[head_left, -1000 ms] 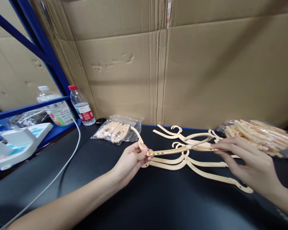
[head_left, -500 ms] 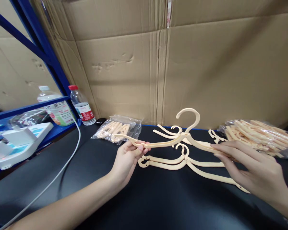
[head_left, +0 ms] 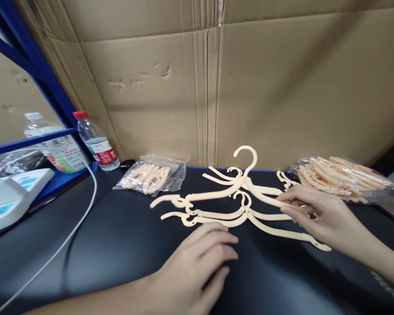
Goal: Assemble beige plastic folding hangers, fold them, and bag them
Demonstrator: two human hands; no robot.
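In the head view, the main change is seen at the left hand [head_left: 200, 262]: the left end of the beige hanger [head_left: 213, 194], which was pinched there half a second ago, is now let go. The left hand is drawn back toward the near side of the surface [head_left: 118, 271], its fingers loosely curled and empty; whether the surface is touched by them cannot be told. The right hand [head_left: 325, 214] is kept in place, and the hanger's right arm is gripped between its thumb and fingers. The hook is held upright, as it was half a second ago, and the left end is now seen fully uncovered, just behind the lower hangers [head_left: 272, 229]; whether it is supported there cannot be made out. Another hanger [head_left: 216, 178] is seen lying farther back, partly covered by the held one. The bag of small pieces [head_left: 149, 177] and the bag of long pieces [head_left: 341, 179] are left where they were, at the back. By this, it is judged that two-handed handling is ended and that the hanger's placing is governed by the right hand alone.
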